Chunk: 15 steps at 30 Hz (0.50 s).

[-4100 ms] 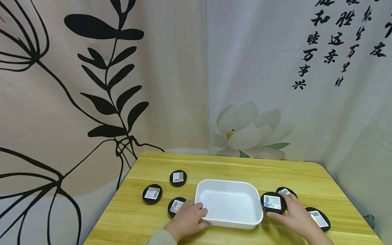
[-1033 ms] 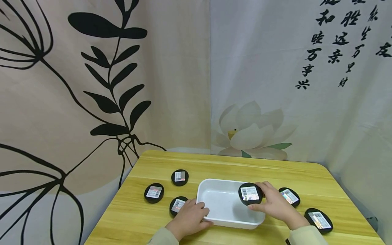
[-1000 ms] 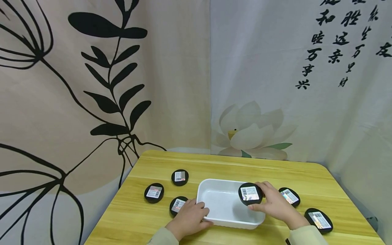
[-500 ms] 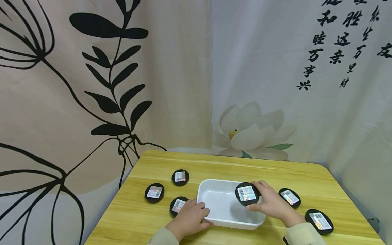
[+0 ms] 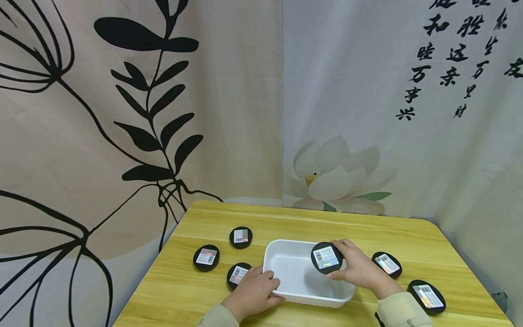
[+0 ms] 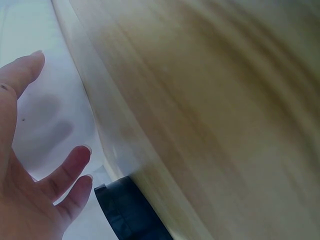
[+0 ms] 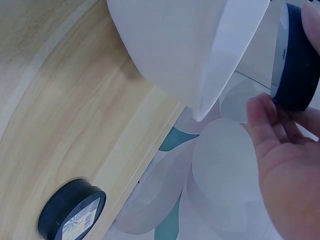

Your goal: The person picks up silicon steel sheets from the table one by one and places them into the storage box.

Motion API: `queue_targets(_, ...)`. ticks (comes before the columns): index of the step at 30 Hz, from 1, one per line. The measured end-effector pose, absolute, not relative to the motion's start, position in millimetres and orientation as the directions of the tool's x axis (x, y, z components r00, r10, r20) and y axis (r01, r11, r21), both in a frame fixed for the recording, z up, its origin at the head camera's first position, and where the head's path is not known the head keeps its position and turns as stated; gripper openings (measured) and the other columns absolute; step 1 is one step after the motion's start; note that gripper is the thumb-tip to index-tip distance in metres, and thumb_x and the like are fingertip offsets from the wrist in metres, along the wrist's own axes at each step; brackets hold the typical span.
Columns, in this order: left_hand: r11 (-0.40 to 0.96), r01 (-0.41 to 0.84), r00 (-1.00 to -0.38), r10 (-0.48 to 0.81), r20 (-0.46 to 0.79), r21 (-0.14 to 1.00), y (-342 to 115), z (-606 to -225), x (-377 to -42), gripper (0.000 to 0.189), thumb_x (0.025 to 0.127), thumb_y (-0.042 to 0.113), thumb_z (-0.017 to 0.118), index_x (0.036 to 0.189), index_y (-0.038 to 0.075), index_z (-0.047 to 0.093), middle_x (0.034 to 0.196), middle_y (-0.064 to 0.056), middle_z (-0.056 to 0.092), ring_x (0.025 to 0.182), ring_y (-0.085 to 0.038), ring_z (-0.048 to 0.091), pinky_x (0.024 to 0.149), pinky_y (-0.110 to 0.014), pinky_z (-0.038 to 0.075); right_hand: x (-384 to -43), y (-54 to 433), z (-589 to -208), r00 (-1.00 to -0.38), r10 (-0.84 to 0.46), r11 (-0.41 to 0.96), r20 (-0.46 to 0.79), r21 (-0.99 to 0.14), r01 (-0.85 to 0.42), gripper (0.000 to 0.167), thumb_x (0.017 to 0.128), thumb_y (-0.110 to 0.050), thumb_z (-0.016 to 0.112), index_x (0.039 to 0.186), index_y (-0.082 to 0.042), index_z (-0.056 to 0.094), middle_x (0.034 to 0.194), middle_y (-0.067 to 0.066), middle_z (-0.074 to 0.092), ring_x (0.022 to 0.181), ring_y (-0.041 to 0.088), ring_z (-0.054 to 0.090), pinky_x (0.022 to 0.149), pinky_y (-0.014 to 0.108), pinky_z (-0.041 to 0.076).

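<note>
A white plastic tray (image 5: 294, 272) sits on the table, its inside showing a bare floor. My left hand (image 5: 255, 290) holds its near left corner, fingers bent over the rim and thumb along the front wall. My right hand (image 5: 359, 268) pinches a short round black container (image 5: 326, 258) by its edge, over the tray's right half. A white barcode label faces up from it. In the right wrist view, the thumb and fingers grip the container (image 7: 297, 60) around its side. Another black container (image 5: 238, 274) lies partly hidden behind my left hand.
Two more labelled black containers (image 5: 206, 258) (image 5: 241, 237) lie left of the tray. Another two, a far one (image 5: 387, 265) and a near one (image 5: 426, 296), lie to its right. The wooden table (image 5: 318, 218) ends at a printed curtain (image 5: 245, 113).
My right hand has lifted a black container from beside the tray's right end and carried it left over the tray, drifting slightly further left lately. The left hand stays at the corner.
</note>
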State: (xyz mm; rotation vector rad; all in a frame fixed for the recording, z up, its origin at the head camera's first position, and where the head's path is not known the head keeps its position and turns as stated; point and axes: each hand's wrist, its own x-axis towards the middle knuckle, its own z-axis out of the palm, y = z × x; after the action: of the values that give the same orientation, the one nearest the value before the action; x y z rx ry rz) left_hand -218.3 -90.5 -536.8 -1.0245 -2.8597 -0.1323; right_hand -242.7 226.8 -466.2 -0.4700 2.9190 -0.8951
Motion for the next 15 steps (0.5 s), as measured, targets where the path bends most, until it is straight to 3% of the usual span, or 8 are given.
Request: queue_targets(15,0.768,0.64,-0.764,0.63,0.141,0.037,-90.0,-535.6,-217.6,0.037,0.091,0.065,0.059,0.082,0.029,0.059,0.086,0.013,0.055,0.086,-0.014,0.052,0.088,-0.036,0.047,-251.7,219.7,-468.1,-0.941,-0.334,0.768,0.053,-0.563,-0.305,0.095,0.064,-0.038,0.094,0.141,-0.002,0.053,0.13,0.009,0.058,0.113,0.026,0.059,0.101,0.055,0.048)
